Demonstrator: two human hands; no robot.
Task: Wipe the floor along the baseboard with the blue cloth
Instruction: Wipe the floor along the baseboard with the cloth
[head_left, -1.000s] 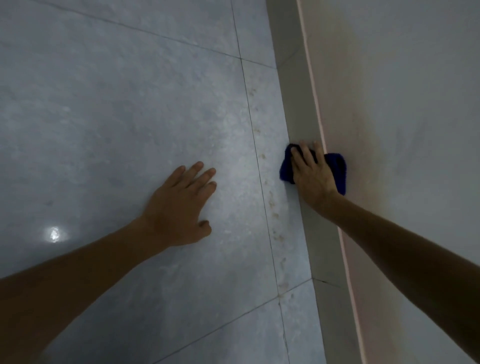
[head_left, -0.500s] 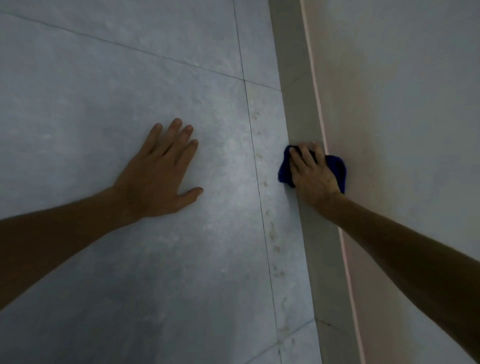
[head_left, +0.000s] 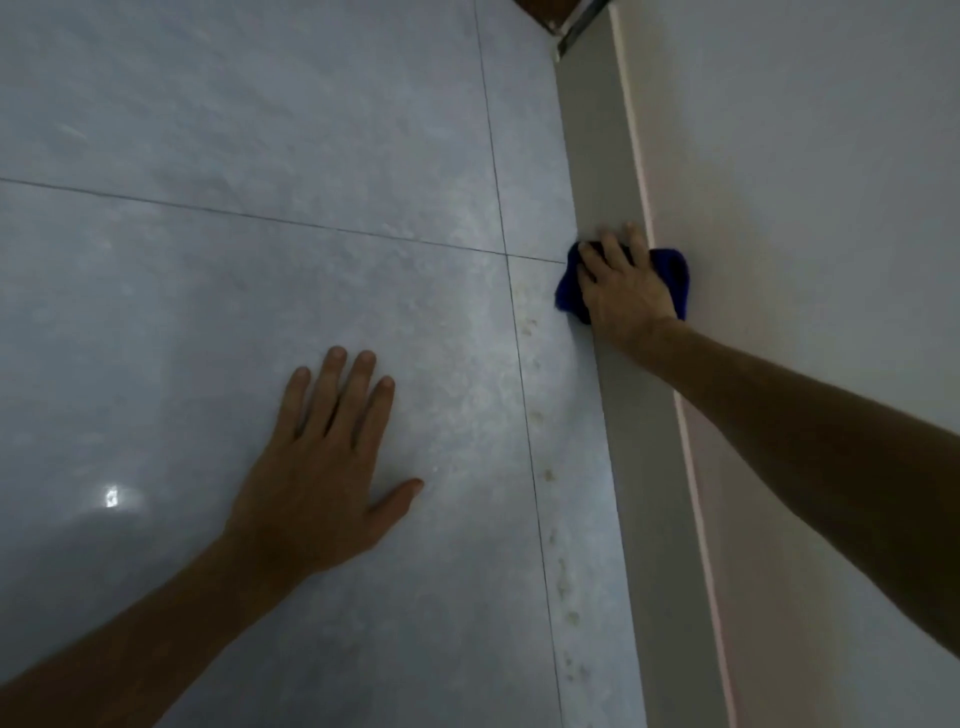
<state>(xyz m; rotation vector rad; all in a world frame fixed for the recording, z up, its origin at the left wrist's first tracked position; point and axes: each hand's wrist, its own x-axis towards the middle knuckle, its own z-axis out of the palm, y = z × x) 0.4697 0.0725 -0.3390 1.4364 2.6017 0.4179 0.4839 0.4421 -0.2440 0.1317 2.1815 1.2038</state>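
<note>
Grey tiled floor (head_left: 260, 270) shows brownish spots (head_left: 562, 587) beside the baseboard (head_left: 597, 156) nearest the camera, and the left hand (head_left: 317, 467) lies flat on it, fingers straight, holding nothing. Farther along, the right hand (head_left: 623, 293) presses the blue cloth (head_left: 569, 291) against the baseboard with straight fingers, 1 corner touching the floor. A good pass would likely press lower, into that seam, then drag back over the spots; no container shows.

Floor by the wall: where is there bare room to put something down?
Bare floor lies beyond the left hand, up to the baseboard. It is crowded where the right hand presses the blue cloth at the baseboard.
</note>
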